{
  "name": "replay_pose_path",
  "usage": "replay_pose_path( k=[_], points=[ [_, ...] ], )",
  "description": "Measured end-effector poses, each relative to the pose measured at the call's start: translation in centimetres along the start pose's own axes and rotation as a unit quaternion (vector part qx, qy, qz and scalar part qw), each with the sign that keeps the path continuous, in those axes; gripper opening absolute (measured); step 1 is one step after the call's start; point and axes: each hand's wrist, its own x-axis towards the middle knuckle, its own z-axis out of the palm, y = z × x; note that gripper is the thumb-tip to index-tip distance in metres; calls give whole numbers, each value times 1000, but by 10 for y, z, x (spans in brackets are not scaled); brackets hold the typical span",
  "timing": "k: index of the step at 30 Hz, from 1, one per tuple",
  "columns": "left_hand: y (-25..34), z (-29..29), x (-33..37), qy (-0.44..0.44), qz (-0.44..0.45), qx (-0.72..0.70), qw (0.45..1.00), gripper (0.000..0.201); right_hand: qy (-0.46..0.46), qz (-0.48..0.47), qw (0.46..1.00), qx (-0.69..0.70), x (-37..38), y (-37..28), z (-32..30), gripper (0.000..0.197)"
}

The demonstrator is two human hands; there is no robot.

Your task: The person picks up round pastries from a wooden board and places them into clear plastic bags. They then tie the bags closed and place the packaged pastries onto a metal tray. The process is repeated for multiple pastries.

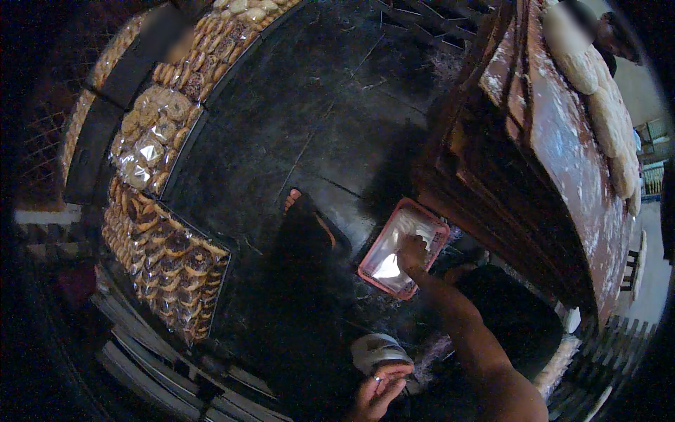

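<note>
Pink basket low against dark floor, right of 1 foot; shiny plastic lying in it, none lifted clear. My right fingers bent on plastic; cannot tell whether pinching. Left fingers curled at white thing, grip unclear. Work at basket looks unfinished. Left: cookies already under film. Right: loaves on floury boards.

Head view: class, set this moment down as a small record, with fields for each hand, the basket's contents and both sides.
Right hand: reaches into pink basket; grip unclear
Left hand: close to white rounded object; grip unclear
Basket contents: pale, shiny material, not identifiable
Left side: wrapped cookies and pastries
Right side: floury brown board bearing pale loaves
</note>
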Motion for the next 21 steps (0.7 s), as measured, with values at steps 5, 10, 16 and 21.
replay_pose_path(
  k=[5, 10, 16, 21],
  points=[
    [-3, -10, 22, -69, 41, -43, 996, 51, -32, -28, 999, -16, 23, 1, 2, 47],
    [17, -5, 17, -55, -226, 137, 963, 47, 128, -100, 986, 33, 13, 17, 44, 37],
    [15, 29, -1, 23, -238, 60, 969, 26, 53, -160, 985, 24, 0, 50, -1, 27],
    [30, 67, -6, -13, -210, 126, 970, 23, -211, -327, 889, 241, -49, 70, -115, 25]
  ],
)
